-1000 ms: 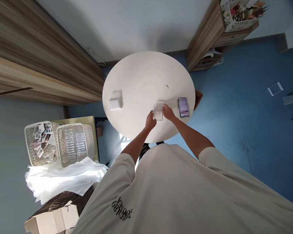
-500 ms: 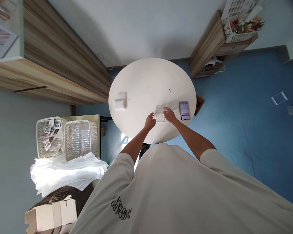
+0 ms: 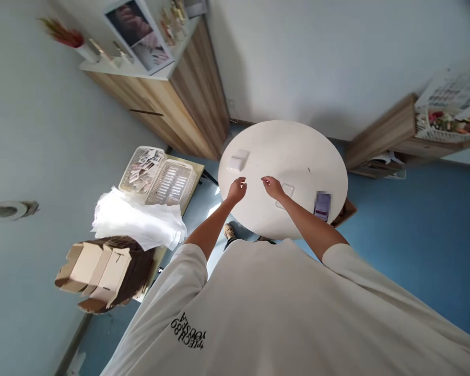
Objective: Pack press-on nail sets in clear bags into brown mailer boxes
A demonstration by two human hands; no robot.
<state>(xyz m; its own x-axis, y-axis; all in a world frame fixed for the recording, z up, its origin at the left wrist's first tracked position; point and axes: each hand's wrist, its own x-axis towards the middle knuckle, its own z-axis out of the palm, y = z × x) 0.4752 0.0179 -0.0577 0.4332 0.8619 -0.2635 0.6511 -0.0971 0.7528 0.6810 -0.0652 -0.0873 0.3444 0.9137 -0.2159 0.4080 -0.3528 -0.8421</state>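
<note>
Over the round white table [image 3: 282, 141], my left hand [image 3: 237, 189] hovers near its left edge, fingers loosely curved and apart, with nothing visible in them. Facing it, my right hand [image 3: 273, 188] has its fingers stretched leftward and also appears to hold nothing. A clear plastic box [image 3: 290, 192], opened out flat, lies on the table just right of my right hand; my wrist and forearm cover part of it. Beyond my left hand sits a small stack of white sheets or pads [image 3: 237, 161]. Neither hand touches the stack.
A phone [image 3: 321, 206] lies at the table's right side, and a small dark mark [image 3: 309, 170] shows further back. On a side table at left stand white baskets [image 3: 188, 168] of clear boxes and cards, white sheets [image 3: 141, 219] and an open cardboard box [image 3: 97, 274]. Wooden cabinets flank the table.
My hands have left the clear box and moved leftward toward the white stack. The box stays on the table. My view has turned left, showing more of the side table and cabinet.
</note>
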